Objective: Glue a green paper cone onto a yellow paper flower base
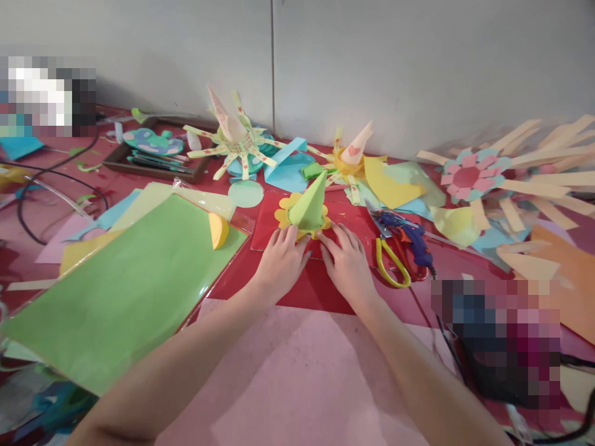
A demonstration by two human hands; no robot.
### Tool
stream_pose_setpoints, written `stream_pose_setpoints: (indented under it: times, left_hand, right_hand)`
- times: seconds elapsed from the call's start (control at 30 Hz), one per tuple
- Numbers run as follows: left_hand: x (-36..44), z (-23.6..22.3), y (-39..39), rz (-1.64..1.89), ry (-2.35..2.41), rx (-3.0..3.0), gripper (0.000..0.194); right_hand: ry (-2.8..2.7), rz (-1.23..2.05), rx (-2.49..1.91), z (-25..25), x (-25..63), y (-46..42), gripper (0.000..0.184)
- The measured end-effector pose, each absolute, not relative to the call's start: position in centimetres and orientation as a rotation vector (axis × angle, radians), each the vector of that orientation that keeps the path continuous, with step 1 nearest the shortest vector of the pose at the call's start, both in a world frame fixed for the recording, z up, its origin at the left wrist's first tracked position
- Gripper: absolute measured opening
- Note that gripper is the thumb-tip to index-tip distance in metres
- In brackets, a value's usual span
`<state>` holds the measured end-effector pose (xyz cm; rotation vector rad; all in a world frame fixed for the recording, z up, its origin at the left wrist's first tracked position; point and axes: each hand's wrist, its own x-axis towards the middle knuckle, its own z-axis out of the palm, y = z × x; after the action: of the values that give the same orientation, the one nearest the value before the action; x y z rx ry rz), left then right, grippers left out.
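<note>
Touching the yellow petals [282, 217] around the green cone [309, 207], your left hand [280, 263] (7 o'clock) and right hand [349, 266] (5 o'clock) have fingers slightly spread; beyond the red table [320, 291], grey wall [372, 62], 12 o'clock.

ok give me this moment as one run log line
left hand: on yellow petals | right hand: on same petals | green cone: upright between | scissors: right side

Coloured Paper and Tools Crowd Red Counter [325, 296]

A yellow folded piece [218, 231] lies on a plastic-sleeved green sheet [134, 291]. Behind, a dark tray [151, 170] holds pens [160, 162] and a painted blue cutout [153, 142]. Yellow-handled scissors [391, 267] lie beside a blue glue gun [409, 236]. Strip-fringed paper shapes [235, 145] stand near the grey wall [372, 68].
</note>
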<state>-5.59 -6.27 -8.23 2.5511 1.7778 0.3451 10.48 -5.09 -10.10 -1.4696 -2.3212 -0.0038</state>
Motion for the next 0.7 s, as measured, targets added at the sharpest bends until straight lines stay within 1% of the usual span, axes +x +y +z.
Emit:
stream_pose_setpoints:
  times: [0.23, 0.43, 0.7]
  left_hand:
    - [-5.54, -8.07, -6.19, 0.346, 1.782, 2.534, 0.033]
    - [-5.29, -7.89, -6.67, 0.256, 1.817, 2.568, 0.036]
    - [-5.37, -7.74, -6.93, 0.255, 1.821, 2.598, 0.036]
  right_hand:
    - [-2.343, -0.005, -1.489, -10.07, 10.22, -5.32, 0.039]
    - [-2.341, -0.047, -1.465, -10.48, 10.42, -5.18, 0.036]
    - [-2.329, -0.016, -1.473, -10.14, 10.4, -5.23, 0.034]
